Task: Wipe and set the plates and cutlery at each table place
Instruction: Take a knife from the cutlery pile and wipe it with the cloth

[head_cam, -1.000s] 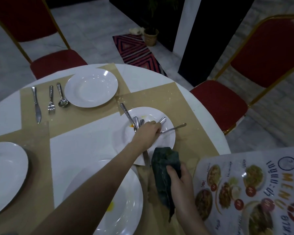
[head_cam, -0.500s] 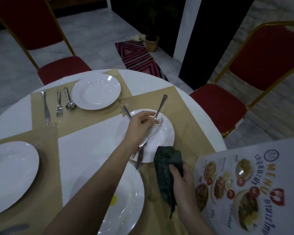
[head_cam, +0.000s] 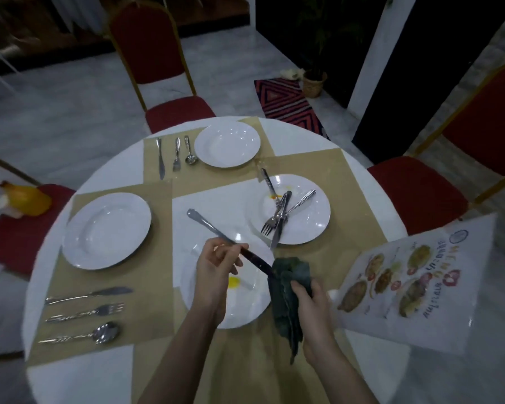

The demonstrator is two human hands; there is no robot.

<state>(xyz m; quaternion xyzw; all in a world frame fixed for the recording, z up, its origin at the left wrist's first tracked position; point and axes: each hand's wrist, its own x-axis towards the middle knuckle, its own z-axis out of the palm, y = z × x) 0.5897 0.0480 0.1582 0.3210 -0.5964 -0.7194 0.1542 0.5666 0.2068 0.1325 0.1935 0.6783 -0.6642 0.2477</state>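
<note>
Round and white, the tabletop (head_cam: 359, 182) is laid with tan placemats (head_cam: 111, 275) between red banquet chairs (head_cam: 146, 42), a laminated menu (head_cam: 414, 284) overhanging its right edge. A table knife (head_cam: 216, 233) is now held up over the near plate (head_cam: 245, 304) in the curled grip of the left hand (head_cam: 219, 265), its blade end pushed into the dark cloth (head_cam: 289, 290) that is gripped by the right hand (head_cam: 309, 298). A second ago the left hand was down among the cutlery piled on the soiled plate (head_cam: 309, 223); the knife has since been lifted out and carried to the cloth. Wiping of this piece appears to be under way. A fork (head_cam: 286, 212) and further pieces are left crossed on the soiled plate, where orange smears are visible, and a yellow spot (head_cam: 233, 282) is seen on the near plate. Two places look finished: the far plate (head_cam: 226, 144) and the left plate (head_cam: 107, 230) each have a knife, fork and spoon laid alongside. Both dirty plates and the remaining cutlery are judged still to need wiping.
</note>
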